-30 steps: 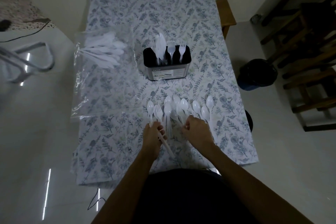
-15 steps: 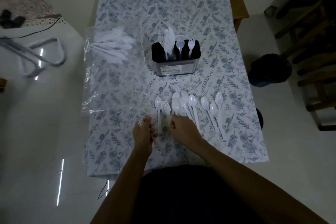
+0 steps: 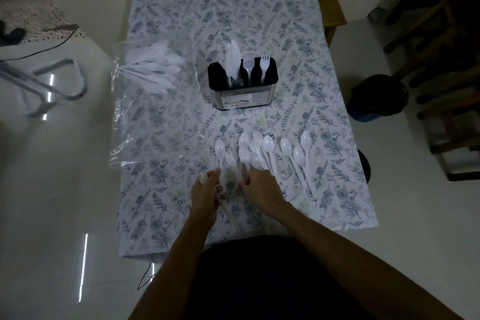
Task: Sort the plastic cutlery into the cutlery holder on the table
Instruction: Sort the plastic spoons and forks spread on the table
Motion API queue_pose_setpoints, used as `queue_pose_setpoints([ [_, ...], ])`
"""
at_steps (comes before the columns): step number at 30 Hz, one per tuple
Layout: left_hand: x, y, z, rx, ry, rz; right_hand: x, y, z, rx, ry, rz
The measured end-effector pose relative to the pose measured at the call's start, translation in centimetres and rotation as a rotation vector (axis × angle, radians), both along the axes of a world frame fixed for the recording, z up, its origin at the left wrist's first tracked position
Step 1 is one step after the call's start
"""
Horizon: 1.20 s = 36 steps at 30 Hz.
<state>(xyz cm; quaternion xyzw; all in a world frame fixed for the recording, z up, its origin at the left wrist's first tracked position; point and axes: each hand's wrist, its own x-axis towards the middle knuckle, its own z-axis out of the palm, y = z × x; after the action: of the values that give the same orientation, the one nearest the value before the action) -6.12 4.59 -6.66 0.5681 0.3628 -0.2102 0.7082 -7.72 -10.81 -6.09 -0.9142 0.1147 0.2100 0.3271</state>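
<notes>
A black-and-steel cutlery holder [image 3: 242, 95] stands mid-table with knives, a spoon and a fork upright in its slots. Several white plastic spoons [image 3: 267, 147] and one fork [image 3: 230, 160] lie in a row in front of it. My left hand [image 3: 206, 196] grips the handles of a few white pieces near the row's left end. My right hand [image 3: 261, 188] is beside it, fingers curled on the handles of the middle pieces; what exactly it pinches is blurred.
A clear plastic bag [image 3: 153, 112] with more white cutlery [image 3: 153, 70] lies on the table's left side. The floral tablecloth [image 3: 337, 189] ends close to my body. A dark bin [image 3: 376, 97] and wooden chairs stand to the right, a metal frame [image 3: 52, 86] on the left floor.
My right hand has moved left to meet the left hand over the fork and spoon handles. The left hand has stayed in place with its pieces.
</notes>
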Motion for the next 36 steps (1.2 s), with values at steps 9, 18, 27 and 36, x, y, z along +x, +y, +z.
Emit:
queue_pose_setpoints([
  [9,-0.2,0.2,-0.2,0.086,0.001,-0.04,-1.2,-0.3,1.1,-0.029,-0.238,0.222],
  [18,-0.1,0.4,-0.1,0.003,0.063,0.006,-1.7,-5.3,-1.5,-0.263,-0.192,0.186],
  [27,0.0,-2.9,2.8,-0.223,0.009,-0.511,-1.4,-2.2,3.6,0.507,-0.081,-0.245],
  [36,-0.6,-3.6,3.1,-0.206,-0.04,-0.576,-1.3,-3.0,4.2,0.617,0.066,-0.149],
])
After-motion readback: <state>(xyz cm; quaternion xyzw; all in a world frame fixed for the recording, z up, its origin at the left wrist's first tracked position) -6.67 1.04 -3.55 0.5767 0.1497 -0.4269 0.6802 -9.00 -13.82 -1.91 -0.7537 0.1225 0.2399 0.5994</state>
